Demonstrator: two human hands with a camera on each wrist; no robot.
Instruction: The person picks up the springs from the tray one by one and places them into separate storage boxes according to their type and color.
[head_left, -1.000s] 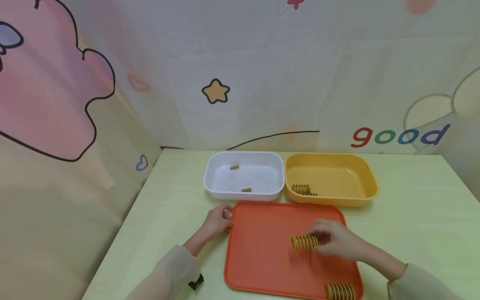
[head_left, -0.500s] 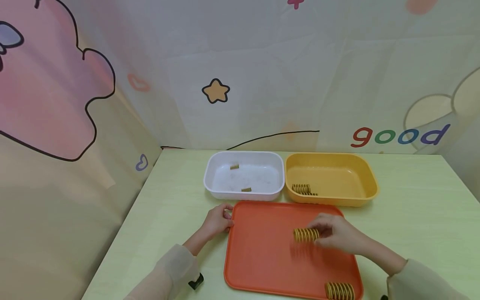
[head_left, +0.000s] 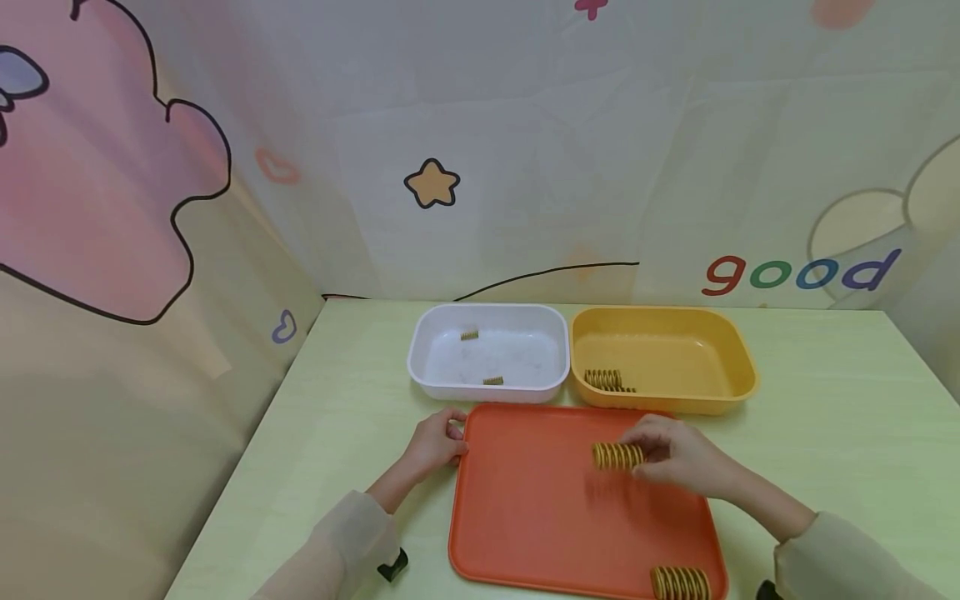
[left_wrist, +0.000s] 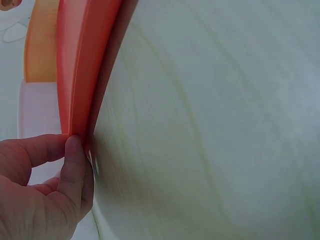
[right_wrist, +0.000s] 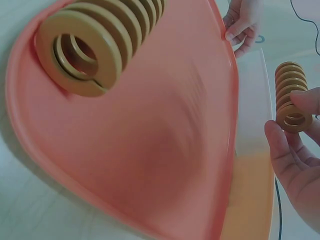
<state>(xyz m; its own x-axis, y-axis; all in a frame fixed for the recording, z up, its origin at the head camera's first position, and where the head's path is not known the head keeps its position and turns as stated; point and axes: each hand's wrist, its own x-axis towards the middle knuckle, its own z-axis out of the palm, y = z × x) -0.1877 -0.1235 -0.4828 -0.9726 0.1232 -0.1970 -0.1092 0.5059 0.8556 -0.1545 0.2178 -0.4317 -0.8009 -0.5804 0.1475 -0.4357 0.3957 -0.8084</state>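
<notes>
My right hand (head_left: 686,460) pinches one end of a yellow coil spring (head_left: 617,456) above the right part of an orange-red tray (head_left: 525,517). In the right wrist view the held spring (right_wrist: 291,92) sits between thumb and fingers. A second large coil spring (head_left: 680,582) lies in the tray's near right corner and looms close in the right wrist view. At the tray's left edge, my left hand (head_left: 435,439) holds the rim. The left wrist view shows the thumb and a finger of the left hand (left_wrist: 50,185) pinching the tray corner (left_wrist: 77,120).
Behind the tray stand a white bin (head_left: 489,395) with two small springs and, beside it on the right, a yellow bin (head_left: 667,403) holding larger springs at its left front. They rest on a pale green table (head_left: 832,400). A printed curtain (head_left: 525,167) hangs behind.
My right hand has carried the coil spring a little away from me and slightly to the right over the tray. The left hand stays at the tray's edge.
</notes>
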